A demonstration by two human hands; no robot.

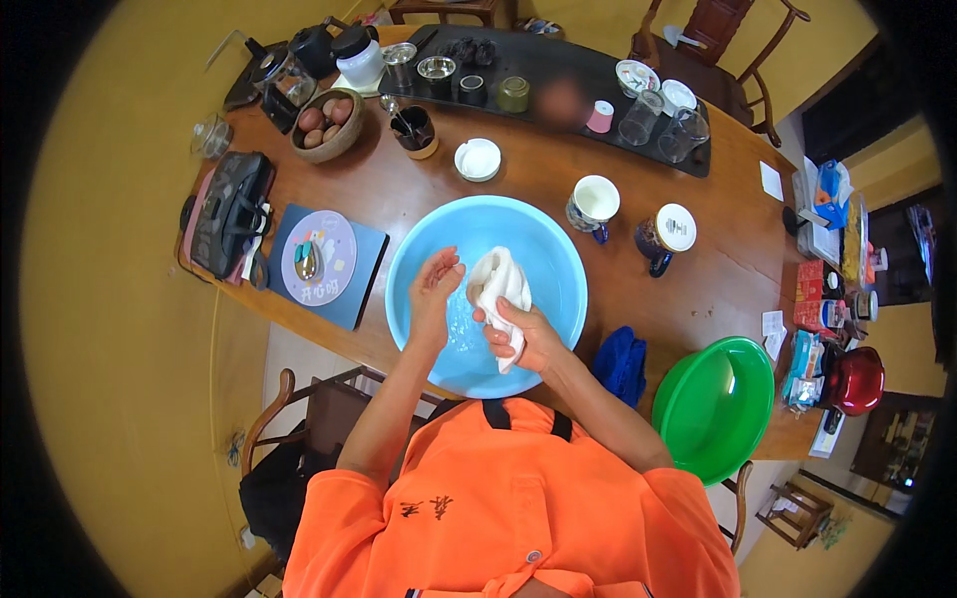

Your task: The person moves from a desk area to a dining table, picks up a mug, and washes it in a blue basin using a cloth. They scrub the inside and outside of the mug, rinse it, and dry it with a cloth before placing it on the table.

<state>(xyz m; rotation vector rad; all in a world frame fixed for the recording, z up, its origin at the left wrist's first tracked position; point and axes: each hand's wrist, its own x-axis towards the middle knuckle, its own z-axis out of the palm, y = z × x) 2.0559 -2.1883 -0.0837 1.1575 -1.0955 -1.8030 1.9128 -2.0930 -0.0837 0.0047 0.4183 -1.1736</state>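
A: While the right hand (523, 339) is clamped round the white cloth (500, 284), where is the cloth exactly?

B: Over the middle of the blue basin (558, 249), held up off the bottom. The basin sits at the near edge of the tabletop (538, 184), straight in front of the person.

A: Fingers?

B: Right fingers wrap the lower part of the cloth, pressed together round it; the bunched top sticks out above the fist. Left hand (435, 289) is just left of the cloth, fingers loosely curled, tips close together, not gripping anything I can make out. Can't tell whether they touch the cloth.

A: Water in the basin?

B: A shallow, glinting layer under the hands, looks like it. Cloth reads as wet and wadded up.

A: How far along?

B: My read: the cloth is soaked and gathered, so the wetting is done. It looks like the washing or wringing stage, midway. Cloth is not out of the basin, not spread, not laid down anywhere.

A: Anything else close?

B: Green basin (713, 404) near right, hanging over the tabletop edge, looks empty. Blue rag (620, 364) between the two basins. Two mugs (594, 207) just beyond the blue basin, to the right. A dark tea tray (578, 95) with cups along the far side, a bowl of eggs (326, 124) far left. None of it touched.
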